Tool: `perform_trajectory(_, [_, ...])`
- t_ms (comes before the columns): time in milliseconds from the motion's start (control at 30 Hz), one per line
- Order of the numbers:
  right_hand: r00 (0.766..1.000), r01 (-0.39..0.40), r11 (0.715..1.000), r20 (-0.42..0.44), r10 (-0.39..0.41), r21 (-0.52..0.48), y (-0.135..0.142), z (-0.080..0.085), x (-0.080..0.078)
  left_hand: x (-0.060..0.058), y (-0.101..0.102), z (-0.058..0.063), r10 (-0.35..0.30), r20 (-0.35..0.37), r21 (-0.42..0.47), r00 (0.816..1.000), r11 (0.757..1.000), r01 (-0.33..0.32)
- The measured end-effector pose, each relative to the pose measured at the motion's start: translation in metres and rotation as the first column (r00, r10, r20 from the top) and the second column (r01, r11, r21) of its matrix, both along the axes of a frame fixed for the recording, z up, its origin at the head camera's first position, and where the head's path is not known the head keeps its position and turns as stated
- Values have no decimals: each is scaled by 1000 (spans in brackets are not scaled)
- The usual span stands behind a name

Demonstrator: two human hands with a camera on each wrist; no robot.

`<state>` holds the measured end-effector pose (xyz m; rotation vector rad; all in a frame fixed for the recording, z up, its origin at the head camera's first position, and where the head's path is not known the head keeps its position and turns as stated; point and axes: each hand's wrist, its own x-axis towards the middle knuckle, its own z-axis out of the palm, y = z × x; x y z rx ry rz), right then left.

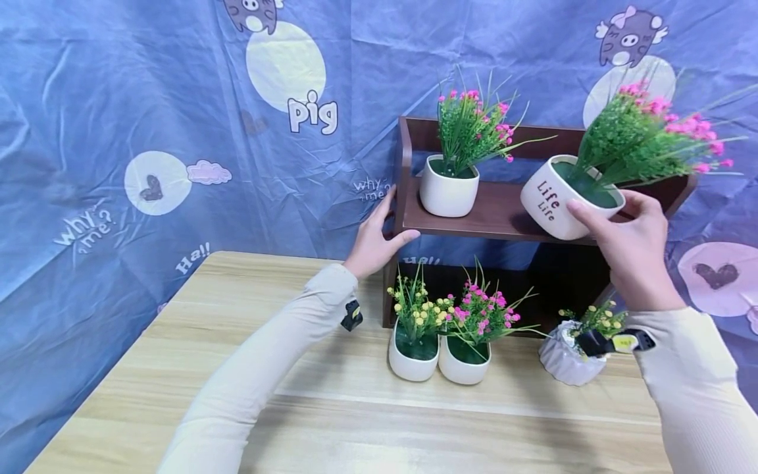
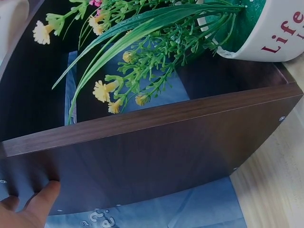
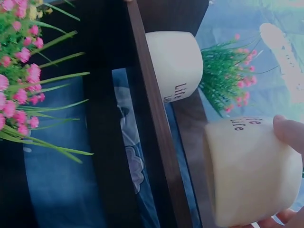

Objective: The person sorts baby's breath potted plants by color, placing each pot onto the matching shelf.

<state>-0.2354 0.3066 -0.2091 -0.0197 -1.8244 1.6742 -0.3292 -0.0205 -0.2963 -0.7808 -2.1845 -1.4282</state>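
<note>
My right hand (image 1: pixel 639 243) grips a white pot (image 1: pixel 547 204) with "Life" lettering and pink flowers, thumb on its front wall. The pot is tilted over the right part of the brown shelf's upper board (image 1: pixel 497 204). In the right wrist view the held pot (image 3: pixel 256 175) shows its pale underside. My left hand (image 1: pixel 376 240) rests against the shelf's left side, fingers extended, thumb by the front edge. Fingers (image 2: pixel 45 197) touch the side panel (image 2: pixel 142 161) in the left wrist view. A second pink-flowered pot (image 1: pixel 449 191) stands upright at the upper board's left.
On the wooden table (image 1: pixel 284 368), before the shelf's lower level, stand a yellow-flowered pot (image 1: pixel 412 362) and a pink-flowered pot (image 1: pixel 464 365), side by side. A ribbed white pot (image 1: pixel 568 365) stands farther right, partly behind my right wrist strap. A blue printed curtain (image 1: pixel 195 99) hangs behind.
</note>
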Motion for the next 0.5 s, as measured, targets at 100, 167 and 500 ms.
perform_trajectory(100, [989,118,987,79,-127,111,-3,4,-12,0,0,0,-3,0,2,1000,1000,3])
perform_trajectory(167, [967,188,962,134,-217,199,-6,6,-19,1,0,1,-9,0,5,1000,1000,9])
perform_trajectory(500, [910,249,900,231,-344,359,-22,9,-45,2,0,1,15,-4,-21,1000,1000,-15])
